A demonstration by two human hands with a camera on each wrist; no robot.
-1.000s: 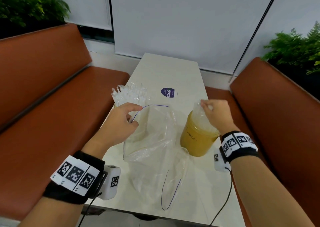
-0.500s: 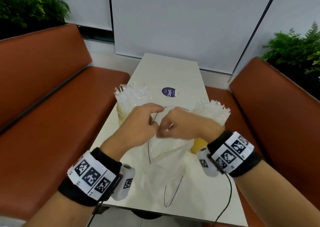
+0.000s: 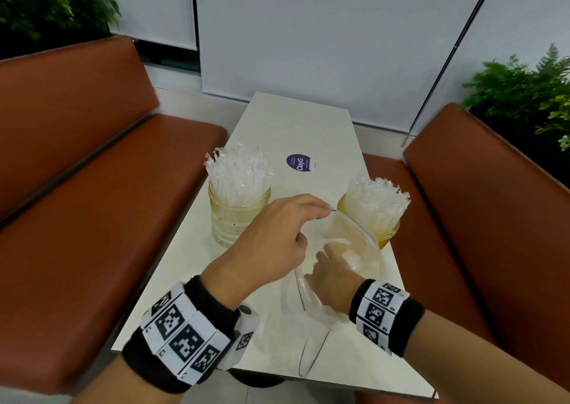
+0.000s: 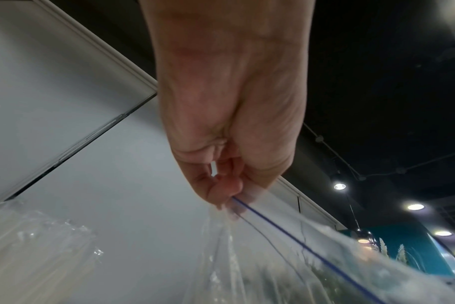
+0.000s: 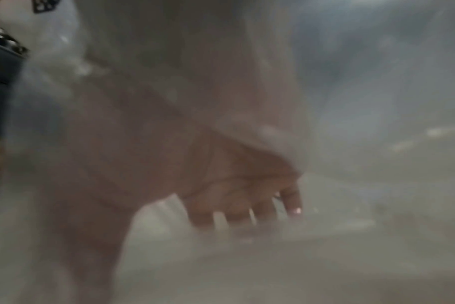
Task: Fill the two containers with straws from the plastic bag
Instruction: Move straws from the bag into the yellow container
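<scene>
The clear plastic zip bag (image 3: 354, 249) lies near the front of the white table (image 3: 296, 125), between the two containers, its mouth lifted and held agape. A thin blue line runs along the seal edge, plain in the left wrist view (image 4: 286, 230). The left hand (image 3: 274, 234) pinches the upper lip of the bag between thumb and fingertips (image 4: 221, 191) and holds it up above the table; the other fingers are curled in towards the palm. The right hand (image 3: 331, 272) is inside the bag, past the opening up to the wrist. Seen through the cloudy film in the right wrist view, its fingers (image 5: 262, 214) are spread apart and point downwards, reaching towards the bottom of the bag; whether they touch any straw there I cannot tell, as the picture is blurred.

To the left of the bag stands a clear glass jar (image 3: 237, 218) packed with upright straws in transparent wrappers (image 3: 239, 172), their crimped ends fanning out above the rim. To the right stands a yellowish container (image 3: 387, 237), partly behind the bag, likewise filled with wrapped straws (image 3: 377, 203) that lean a little to the right.

Each wrist wears a black band with black-and-white square markers (image 3: 185, 332). Farther along the table sits a round purple sticker (image 3: 299, 163). Brown upholstered benches (image 3: 92, 218) flank the table on both sides, and green ferns (image 3: 524, 95) grow behind the backrests.
</scene>
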